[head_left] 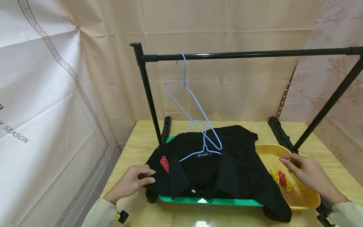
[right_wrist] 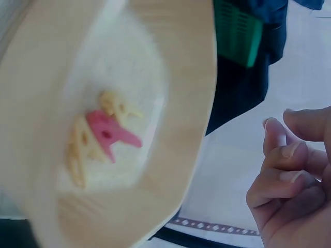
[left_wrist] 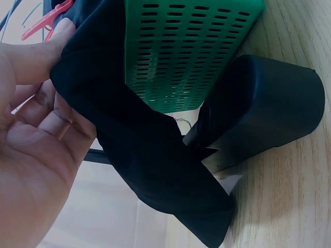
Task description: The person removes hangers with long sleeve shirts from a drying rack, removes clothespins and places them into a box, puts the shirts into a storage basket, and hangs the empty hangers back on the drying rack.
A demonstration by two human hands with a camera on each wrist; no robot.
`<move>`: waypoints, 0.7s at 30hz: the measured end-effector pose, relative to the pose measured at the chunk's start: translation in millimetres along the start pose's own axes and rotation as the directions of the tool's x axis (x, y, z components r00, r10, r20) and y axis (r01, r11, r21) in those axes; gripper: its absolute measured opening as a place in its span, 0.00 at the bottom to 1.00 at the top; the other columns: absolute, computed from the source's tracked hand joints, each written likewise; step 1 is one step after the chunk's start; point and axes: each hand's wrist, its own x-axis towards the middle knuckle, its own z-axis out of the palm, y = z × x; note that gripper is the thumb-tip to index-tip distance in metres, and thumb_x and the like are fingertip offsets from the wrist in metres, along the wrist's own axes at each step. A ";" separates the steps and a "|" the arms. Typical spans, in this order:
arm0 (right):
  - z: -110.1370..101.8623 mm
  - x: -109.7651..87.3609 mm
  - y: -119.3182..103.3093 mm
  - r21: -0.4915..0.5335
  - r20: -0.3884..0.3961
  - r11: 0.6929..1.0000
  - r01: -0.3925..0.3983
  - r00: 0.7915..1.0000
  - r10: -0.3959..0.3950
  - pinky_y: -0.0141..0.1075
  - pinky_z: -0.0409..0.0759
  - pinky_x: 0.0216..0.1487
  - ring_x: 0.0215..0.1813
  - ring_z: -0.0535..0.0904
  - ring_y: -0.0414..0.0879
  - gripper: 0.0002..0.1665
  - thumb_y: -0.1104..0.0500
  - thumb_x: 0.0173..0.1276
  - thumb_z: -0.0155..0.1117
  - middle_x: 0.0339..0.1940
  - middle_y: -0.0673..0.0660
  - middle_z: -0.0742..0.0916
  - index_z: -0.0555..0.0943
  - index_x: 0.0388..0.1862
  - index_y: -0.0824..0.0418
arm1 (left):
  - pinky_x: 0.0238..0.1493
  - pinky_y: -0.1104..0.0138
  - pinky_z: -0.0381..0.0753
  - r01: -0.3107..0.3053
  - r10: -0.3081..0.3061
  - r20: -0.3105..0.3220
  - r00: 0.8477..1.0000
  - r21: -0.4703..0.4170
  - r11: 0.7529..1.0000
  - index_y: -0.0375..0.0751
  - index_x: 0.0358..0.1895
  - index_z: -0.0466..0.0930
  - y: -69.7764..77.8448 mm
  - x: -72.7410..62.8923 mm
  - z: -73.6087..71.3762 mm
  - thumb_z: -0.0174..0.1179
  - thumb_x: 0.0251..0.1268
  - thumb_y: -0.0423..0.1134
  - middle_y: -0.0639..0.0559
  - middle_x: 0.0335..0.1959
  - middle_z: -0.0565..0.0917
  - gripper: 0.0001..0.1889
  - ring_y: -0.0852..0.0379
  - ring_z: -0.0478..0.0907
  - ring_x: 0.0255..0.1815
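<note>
Shirt point(head_left: 244, 170), black: lying over green basket point(head_left: 221, 202) on bench point(head_left: 144, 132). Left grip point(head_left: 131, 182): pinching shirt's edge near red clip point(head_left: 164, 164). Right grip point(head_left: 309, 175): fingers curled, thumb near forefinger, by yellow tray point(head_left: 307, 201) of clips point(head_left: 282, 178).

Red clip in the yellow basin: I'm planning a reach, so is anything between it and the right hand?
Nothing visible stands between the right hand and the red clip. Yellow clips lie close on both sides and might crowd a grip; the black shirt does not cover them.
</note>
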 end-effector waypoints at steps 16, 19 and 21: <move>-14.0 0.0 -39.8 0.054 -0.142 0.996 0.068 0.988 -0.059 0.32 0.71 0.23 0.23 0.72 0.37 0.15 0.51 0.77 0.65 0.27 0.49 0.85 0.87 0.47 0.61 | 0.28 0.65 0.76 0.006 -0.006 -0.007 1.000 0.000 1.000 0.48 0.46 0.90 1.7 0.3 -0.1 0.68 0.68 0.35 0.61 0.29 0.80 0.07 0.66 0.72 0.28; -12.7 -0.6 -47.8 0.066 -0.169 0.994 0.089 0.983 -0.077 0.32 0.68 0.22 0.22 0.71 0.38 0.11 0.53 0.77 0.66 0.26 0.49 0.83 0.87 0.46 0.60 | 0.28 0.65 0.76 0.013 -0.013 -0.001 1.000 -0.001 1.000 0.48 0.47 0.90 0.8 0.0 -0.3 0.68 0.69 0.36 0.61 0.29 0.80 0.07 0.65 0.72 0.28; -10.8 -0.3 -53.5 0.082 -0.175 0.992 0.095 0.981 -0.080 0.32 0.68 0.22 0.22 0.71 0.38 0.11 0.54 0.77 0.66 0.24 0.48 0.82 0.86 0.46 0.60 | 0.29 0.65 0.77 0.016 -0.016 0.001 1.000 -0.001 1.000 0.47 0.47 0.90 0.3 -0.7 -0.2 0.68 0.69 0.36 0.61 0.29 0.81 0.07 0.65 0.72 0.28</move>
